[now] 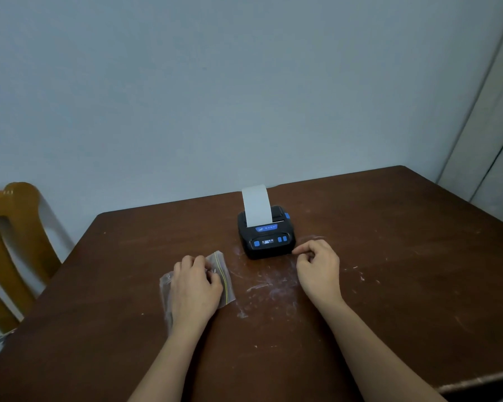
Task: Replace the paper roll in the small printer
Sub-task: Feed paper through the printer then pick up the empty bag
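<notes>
A small black printer (269, 242) with blue buttons stands on the brown wooden table (389, 256), lid closed. A white paper strip (256, 205) rises from its slot and curls backward. My right hand (318, 266) rests on the table just right of the printer's front corner, fingers curled loosely, holding nothing. My left hand (195, 281) lies flat on a clear zip bag (225, 280) to the printer's front left, with the fingertips near the bag's yellow seal. What the bag holds is hidden under the hand.
A wooden chair (12, 245) stands at the table's left side. The table's far edge meets a pale wall. White scuff marks (267, 285) cover the tabletop between my hands.
</notes>
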